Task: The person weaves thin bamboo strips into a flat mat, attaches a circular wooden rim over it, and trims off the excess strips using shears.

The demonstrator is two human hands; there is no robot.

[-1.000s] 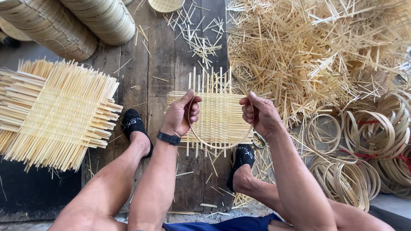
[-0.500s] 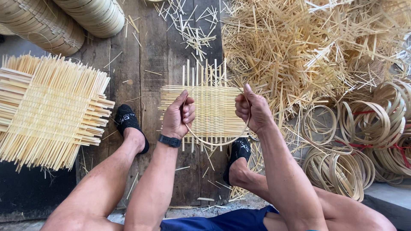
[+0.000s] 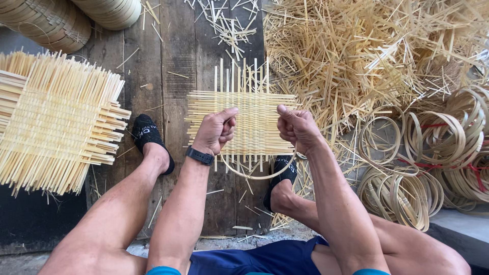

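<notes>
Far left there was a stack of finished woven mats [image 3: 56,122] lying on the wooden floor [image 3: 173,61], with some rolled bamboo baskets [image 3: 66,18] up in the corner above it. So a fair pile of weaving was already done, going by that.

Moving in, the left hand [image 3: 215,131] was curled into a loose fist, thumb up, pinching one end of a thin bamboo hoop [image 3: 257,175]. There was a black watch on that wrist. Right behind the hands, flat on the floor between the person's feet, sat a small square woven mat [image 3: 249,119] with its strip ends sticking out raw on all sides.

The right hand [image 3: 298,127] was closed tight too, gripping the other end of the hoop, which sagged in a curve below both fists, over the near edge of the mat.

My read: the mat's weave looked complete, but the hoop wasn't fitted to it and the edges weren't trimmed, so the shaping looked like it was all left to do.

Off to the right was a big heap of loose bamboo strips [image 3: 367,56], and a bunch of ready-made rings [image 3: 433,153] beside it.
</notes>
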